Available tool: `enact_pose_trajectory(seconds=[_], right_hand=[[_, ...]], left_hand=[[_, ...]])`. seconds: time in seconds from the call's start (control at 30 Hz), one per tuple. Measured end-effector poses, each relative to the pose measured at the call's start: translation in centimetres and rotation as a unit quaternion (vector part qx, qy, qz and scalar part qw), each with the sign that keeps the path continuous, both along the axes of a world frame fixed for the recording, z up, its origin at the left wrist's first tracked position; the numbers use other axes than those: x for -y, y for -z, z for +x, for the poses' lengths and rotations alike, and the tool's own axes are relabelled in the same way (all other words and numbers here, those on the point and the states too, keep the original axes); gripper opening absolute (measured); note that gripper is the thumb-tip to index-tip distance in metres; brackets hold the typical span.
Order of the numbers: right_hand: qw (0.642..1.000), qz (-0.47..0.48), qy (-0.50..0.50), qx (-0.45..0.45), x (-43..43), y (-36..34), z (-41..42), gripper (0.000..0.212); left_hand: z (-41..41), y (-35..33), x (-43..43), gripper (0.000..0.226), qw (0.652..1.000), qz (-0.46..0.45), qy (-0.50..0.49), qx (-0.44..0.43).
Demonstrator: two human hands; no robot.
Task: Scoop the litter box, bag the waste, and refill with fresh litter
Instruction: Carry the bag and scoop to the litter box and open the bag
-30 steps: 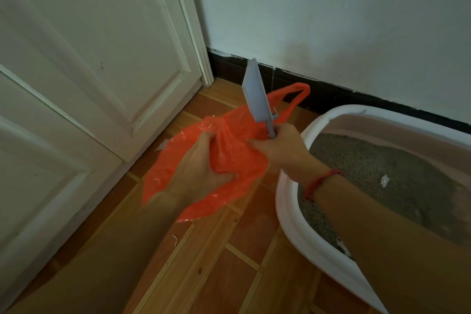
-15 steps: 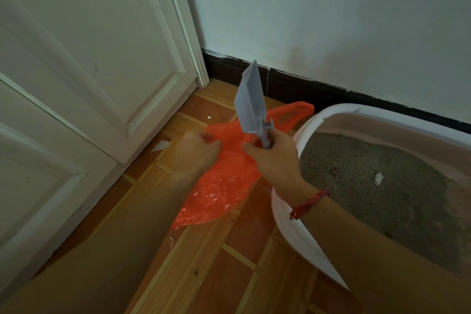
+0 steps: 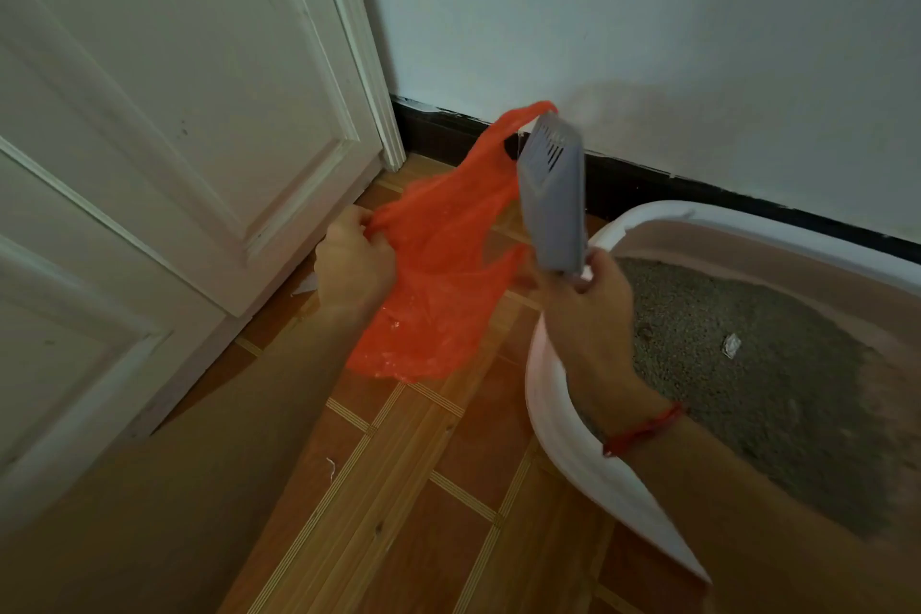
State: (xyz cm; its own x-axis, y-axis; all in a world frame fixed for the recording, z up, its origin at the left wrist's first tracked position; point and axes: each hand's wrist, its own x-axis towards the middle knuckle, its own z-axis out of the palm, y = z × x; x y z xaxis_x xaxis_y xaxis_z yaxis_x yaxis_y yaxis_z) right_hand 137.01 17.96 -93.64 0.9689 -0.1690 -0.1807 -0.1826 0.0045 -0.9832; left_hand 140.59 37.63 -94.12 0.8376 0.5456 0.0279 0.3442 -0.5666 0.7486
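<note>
**Bag stretched between both hands, scoop upright in right hand**

Left hand [image 3: 355, 267]: fingers curled shut, pinching a bunched edge of the orange plastic bag [image 3: 438, 279] at its left side. Plastic gathers at the fingertips; the rest of the bag spreads rightward and hangs below the hand, lower edge above the wood-pattern floor [image 3: 398, 489].

Right hand [image 3: 583, 299]: fingers closed round the handle of the grey litter scoop [image 3: 550, 199]. The handle is mostly buried in the fist; the blade stands up above the knuckles, tilted slightly left, slots visible near the top end. The right side of the bag comes up against the thumb side of this hand. Can't tell whether those fingers also pinch the plastic, since the contact point is blurred. One bag handle loop rises behind the top of the scoop.

The bag sits between the two hands, in front of the dark baseboard [image 3: 648, 185] and left of the litter box [image 3: 558, 444]. The right wrist, with a red string bracelet [image 3: 643, 429], crosses over the box's white near rim.

The box holds grey litter [image 3: 747, 364], with a small pale scrap [image 3: 730, 345] lying on the surface. The far inner wall is pinkish.

White panelled door [image 3: 174, 140] at left, closed. A small white scrap [image 3: 330, 466] lies on the floor near the left forearm.
</note>
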Motion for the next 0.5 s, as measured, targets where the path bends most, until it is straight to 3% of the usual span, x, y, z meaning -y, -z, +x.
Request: enact_pose_trajectory(seconds=[0.07, 0.13, 0.23, 0.3, 0.37, 0.43, 0.5], right_hand=[[0.997, -0.034, 0.033, 0.055, 0.9, -0.7, 1.0, 0.018], [0.992, -0.092, -0.015, 0.083, 1.6, -0.8, 1.4, 0.006], [0.951, -0.267, -0.143, 0.061, 2.8, -0.6, 1.5, 0.020], [0.938, -0.304, -0.161, 0.049, 3.3, -0.5, 1.6, 0.023], [0.952, -0.276, -0.131, 0.019, 3.6, -0.2, 1.6, 0.028], [0.987, -0.150, -0.043, -0.031, 4.0, 0.0, 1.7, 0.035], [0.999, -0.014, 0.008, -0.050, 4.1, -0.1, 1.9, 0.030]], left_hand=[[0.1, -0.5, 0.2, 0.022, 1.000, 0.018, 0.017, 0.009], [0.4, -1.1, 0.0, 0.021, 1.000, 0.015, 0.015, 0.011], [1.0, -1.4, -1.1, 0.022, 1.000, 0.005, -0.020, 0.016], [1.0, -1.5, -1.7, 0.020, 0.999, 0.013, -0.030, 0.004], [0.7, -2.0, -1.8, 0.022, 0.999, 0.023, -0.040, -0.014], [0.5, -2.3, -2.0, 0.023, 0.998, 0.030, -0.047, -0.018], [0.3, -2.0, -2.1, 0.022, 0.999, 0.035, -0.037, -0.003]])
